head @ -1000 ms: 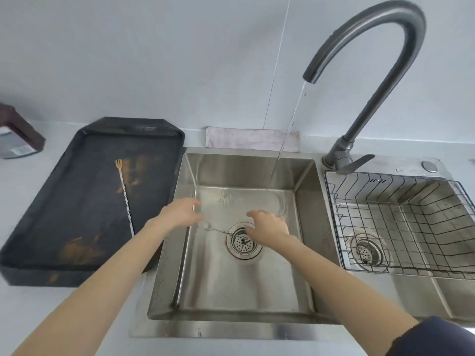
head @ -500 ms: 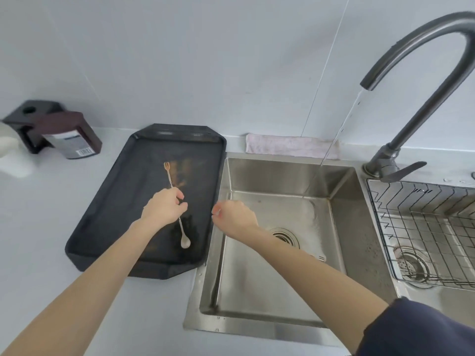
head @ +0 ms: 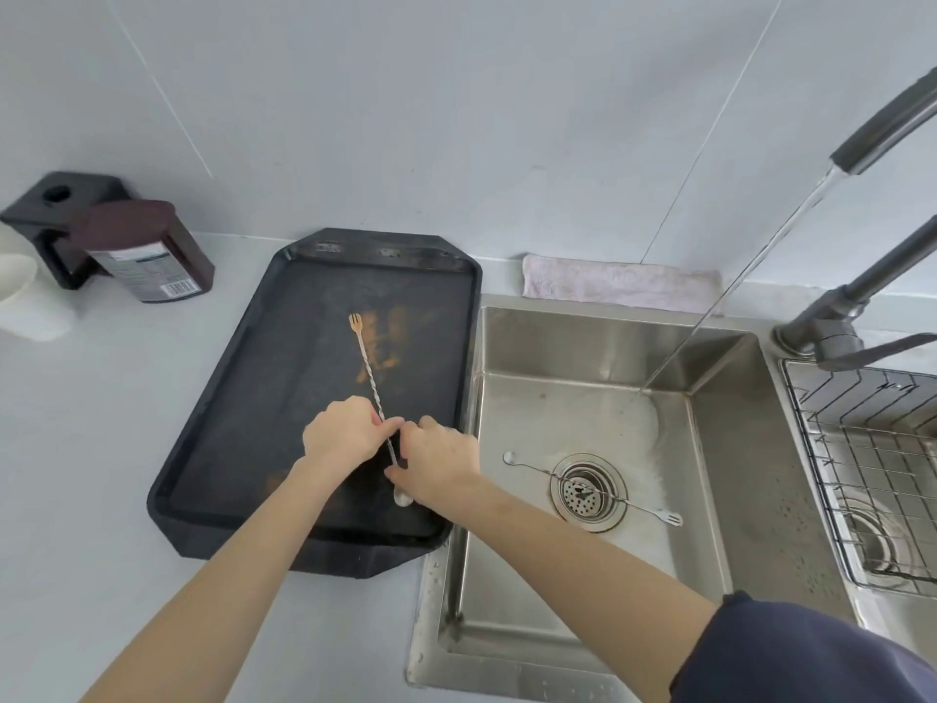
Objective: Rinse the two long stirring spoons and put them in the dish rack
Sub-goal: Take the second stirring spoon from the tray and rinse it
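Observation:
A long twisted stirring spoon [head: 366, 362] with a small fork end lies over the black tray [head: 243, 398]. My left hand [head: 342, 438] and my right hand [head: 438, 461] both pinch its shaft near the bowl end, which shows just below my right hand. A second stirring spoon [head: 532, 469] lies flat in the sink [head: 720, 449], across the drain strainer. The wire dish rack [head: 862, 449] sits in the right basin with nothing visible in it.
The tap [head: 887, 129] runs, and its stream lands at the back of the sink. A pink cloth [head: 618, 289] lies behind the sink. A dark bottle [head: 147, 251] and a black holder [head: 45, 215] stand at the far left on the counter.
Both hands left the sink and moved left to the tray. The silver spoon stayed behind on the drain. My right hand has joined the left on the tray's spoon.

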`<action>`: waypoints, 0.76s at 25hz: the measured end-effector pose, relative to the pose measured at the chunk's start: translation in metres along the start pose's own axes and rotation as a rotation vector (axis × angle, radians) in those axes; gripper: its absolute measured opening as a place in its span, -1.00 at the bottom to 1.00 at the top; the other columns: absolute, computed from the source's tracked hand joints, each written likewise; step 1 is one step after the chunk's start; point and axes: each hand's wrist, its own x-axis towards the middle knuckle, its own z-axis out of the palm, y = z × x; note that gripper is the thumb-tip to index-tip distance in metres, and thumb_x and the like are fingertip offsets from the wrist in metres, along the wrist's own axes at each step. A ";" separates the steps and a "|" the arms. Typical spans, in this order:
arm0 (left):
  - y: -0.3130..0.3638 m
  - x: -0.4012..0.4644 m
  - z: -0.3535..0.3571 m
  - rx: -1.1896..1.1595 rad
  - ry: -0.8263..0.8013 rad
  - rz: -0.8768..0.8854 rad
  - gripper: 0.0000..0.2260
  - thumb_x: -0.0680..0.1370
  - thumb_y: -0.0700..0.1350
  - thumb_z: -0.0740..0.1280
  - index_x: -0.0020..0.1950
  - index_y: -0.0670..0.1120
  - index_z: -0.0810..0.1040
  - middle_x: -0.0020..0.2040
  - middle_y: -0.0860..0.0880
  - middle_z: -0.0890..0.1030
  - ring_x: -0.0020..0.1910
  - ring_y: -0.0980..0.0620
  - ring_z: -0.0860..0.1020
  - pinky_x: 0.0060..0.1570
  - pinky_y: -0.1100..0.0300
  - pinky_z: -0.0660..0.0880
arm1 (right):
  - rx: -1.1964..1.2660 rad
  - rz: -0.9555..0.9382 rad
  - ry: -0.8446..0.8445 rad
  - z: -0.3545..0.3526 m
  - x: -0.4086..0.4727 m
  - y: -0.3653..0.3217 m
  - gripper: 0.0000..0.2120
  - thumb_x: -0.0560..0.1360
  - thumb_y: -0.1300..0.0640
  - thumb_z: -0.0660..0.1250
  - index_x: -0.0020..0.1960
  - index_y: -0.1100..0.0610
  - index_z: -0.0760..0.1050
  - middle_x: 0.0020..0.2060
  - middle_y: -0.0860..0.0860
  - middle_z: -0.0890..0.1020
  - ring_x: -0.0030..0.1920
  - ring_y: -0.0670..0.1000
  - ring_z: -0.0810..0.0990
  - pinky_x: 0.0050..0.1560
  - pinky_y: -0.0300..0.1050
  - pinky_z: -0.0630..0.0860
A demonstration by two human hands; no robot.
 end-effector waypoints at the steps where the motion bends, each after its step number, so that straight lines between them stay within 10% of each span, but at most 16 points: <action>1: -0.001 0.000 0.001 0.002 0.000 -0.019 -0.65 0.52 0.14 0.25 -0.06 -0.14 0.59 -0.09 -0.10 0.63 -0.10 -0.11 0.58 -0.08 0.11 0.50 | -0.006 -0.006 0.000 0.001 0.000 -0.001 -0.67 0.53 0.04 0.26 0.21 0.21 0.42 0.14 0.15 0.52 0.11 0.19 0.56 0.03 -0.01 0.44; 8: 0.002 0.000 0.003 -0.090 -0.029 -0.124 -0.71 0.49 0.04 0.31 0.01 -0.16 0.61 0.01 -0.13 0.65 0.02 -0.15 0.60 -0.06 0.11 0.48 | 0.048 0.013 0.018 0.002 -0.003 -0.002 -0.75 0.54 0.16 0.23 0.17 0.25 0.44 0.13 0.18 0.56 0.14 0.23 0.55 0.10 0.00 0.44; 14: 0.005 -0.010 -0.007 -0.440 -0.073 -0.073 -0.76 0.50 -0.12 0.30 -0.39 -0.05 0.53 -0.19 -0.10 0.64 -0.01 -0.11 0.64 0.04 0.06 0.52 | 0.256 0.062 0.020 -0.001 -0.009 0.006 -0.79 0.52 0.14 0.25 0.12 0.19 0.44 0.07 0.18 0.61 0.09 0.22 0.57 0.01 -0.02 0.49; 19: 0.032 -0.030 -0.025 -0.555 -0.072 0.057 -0.86 0.54 -0.16 0.27 -0.04 -0.18 0.60 -0.08 -0.10 0.61 -0.09 0.00 0.58 0.01 0.14 0.46 | 0.674 0.090 -0.030 -0.020 -0.019 0.031 -0.89 0.50 0.08 0.32 -0.04 0.11 0.48 -0.10 0.06 0.61 -0.03 0.04 0.54 -0.01 -0.15 0.45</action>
